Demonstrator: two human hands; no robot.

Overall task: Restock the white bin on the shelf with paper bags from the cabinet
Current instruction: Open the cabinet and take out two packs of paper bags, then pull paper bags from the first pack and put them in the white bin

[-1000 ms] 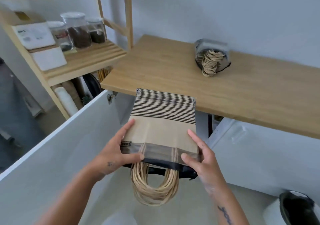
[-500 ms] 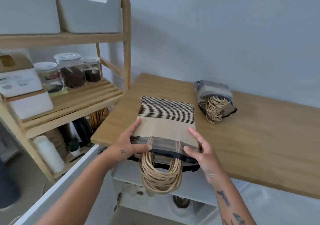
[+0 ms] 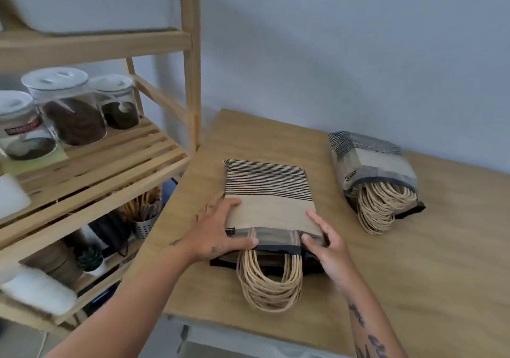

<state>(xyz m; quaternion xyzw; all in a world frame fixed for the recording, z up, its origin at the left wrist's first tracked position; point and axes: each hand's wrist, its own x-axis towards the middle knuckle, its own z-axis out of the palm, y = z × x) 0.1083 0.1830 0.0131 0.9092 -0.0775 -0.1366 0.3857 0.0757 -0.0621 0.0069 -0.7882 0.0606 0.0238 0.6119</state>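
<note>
The left hand (image 3: pixel 212 236) and right hand (image 3: pixel 328 250) are clamping the sides of a flat bundle of tan, black-striped paper bags (image 3: pixel 269 200), which is lying on the light wooden worktop (image 3: pixel 414 275), towards its front left.

The jar label (image 3: pixel 21 129) and the black tag (image 3: pixel 229 231) on the paper bags (image 3: pixel 271 211) are too blurred to read
</note>
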